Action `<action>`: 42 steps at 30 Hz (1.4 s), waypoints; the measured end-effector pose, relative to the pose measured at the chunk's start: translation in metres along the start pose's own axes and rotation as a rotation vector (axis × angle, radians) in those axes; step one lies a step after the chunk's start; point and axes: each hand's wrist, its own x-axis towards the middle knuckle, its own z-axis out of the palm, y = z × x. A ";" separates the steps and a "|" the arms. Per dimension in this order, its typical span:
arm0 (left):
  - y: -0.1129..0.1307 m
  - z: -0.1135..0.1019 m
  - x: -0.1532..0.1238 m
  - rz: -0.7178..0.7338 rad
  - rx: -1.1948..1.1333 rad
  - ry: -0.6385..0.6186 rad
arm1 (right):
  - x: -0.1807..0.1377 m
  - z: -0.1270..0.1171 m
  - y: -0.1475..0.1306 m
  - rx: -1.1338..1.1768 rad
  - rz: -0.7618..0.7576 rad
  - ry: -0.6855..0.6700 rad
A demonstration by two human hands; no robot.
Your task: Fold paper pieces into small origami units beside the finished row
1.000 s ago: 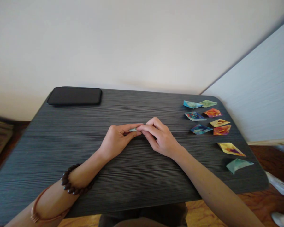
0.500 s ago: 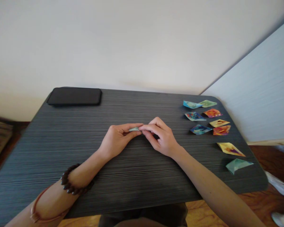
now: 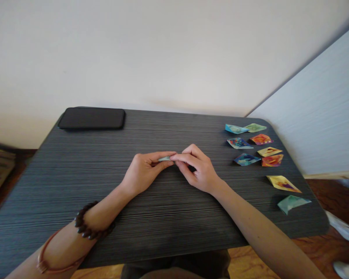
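Note:
At the middle of the dark striped table (image 3: pixel 75 182), my left hand (image 3: pixel 144 172) and my right hand (image 3: pixel 199 168) meet. Both pinch one small folded piece of pale blue-green paper (image 3: pixel 164 158), of which only a sliver shows between the fingertips. The left hand's fingers and thumb are pressed together on it. The right hand's fingers curl over its other end. A dark bead bracelet (image 3: pixel 88 226) circles my left wrist.
Several folded coloured paper pieces (image 3: pixel 254 149) lie in two rows at the table's right side, with a yellow one (image 3: pixel 283 183) and a teal one (image 3: pixel 292 202) nearer the front. A black phone (image 3: pixel 91 118) lies at the back left. A white panel (image 3: pixel 322 116) stands at right.
My right hand's fingers have shifted slightly on the paper, the knuckles lifting a little. The left hand and everything else stay put.

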 end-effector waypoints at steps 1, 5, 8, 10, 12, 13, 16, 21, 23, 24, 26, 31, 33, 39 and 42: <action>0.000 0.000 0.000 0.001 0.006 -0.002 | 0.000 0.000 0.000 0.004 0.003 -0.006; -0.002 0.000 -0.001 0.005 0.021 0.000 | 0.000 -0.001 -0.001 0.007 0.015 -0.016; -0.003 0.000 -0.001 -0.002 0.019 0.007 | 0.000 -0.002 -0.001 0.004 0.013 -0.021; -0.002 0.000 -0.001 -0.003 0.015 0.007 | 0.000 -0.002 -0.001 0.007 0.014 -0.027; -0.001 0.000 0.000 0.000 0.011 0.006 | 0.000 -0.002 -0.001 0.011 0.016 -0.031; 0.000 0.000 0.000 0.000 0.009 0.007 | 0.000 -0.002 -0.001 0.012 0.015 -0.030; 0.001 -0.001 -0.001 -0.001 0.007 0.015 | 0.000 -0.002 -0.001 0.013 0.007 -0.026; 0.001 -0.001 -0.001 0.010 0.051 0.028 | 0.002 -0.003 -0.003 0.030 0.045 -0.062; 0.001 -0.001 -0.001 0.011 0.071 0.037 | 0.002 -0.003 -0.003 0.036 0.059 -0.083; 0.000 -0.002 -0.001 0.011 0.076 0.040 | 0.003 -0.003 -0.004 0.037 0.063 -0.092; 0.000 -0.002 -0.001 0.011 0.076 0.048 | 0.003 -0.004 -0.004 0.034 0.067 -0.108; 0.002 -0.002 -0.001 0.000 0.026 0.072 | -0.001 -0.003 -0.002 0.022 0.057 -0.045; 0.003 -0.002 -0.001 0.003 -0.001 0.085 | -0.002 -0.002 -0.001 0.019 0.061 -0.008; 0.002 -0.001 -0.001 -0.005 -0.067 0.082 | 0.000 -0.002 -0.004 0.048 0.076 0.021; 0.002 -0.001 -0.002 -0.006 -0.089 0.084 | 0.001 -0.002 -0.004 0.055 0.086 0.033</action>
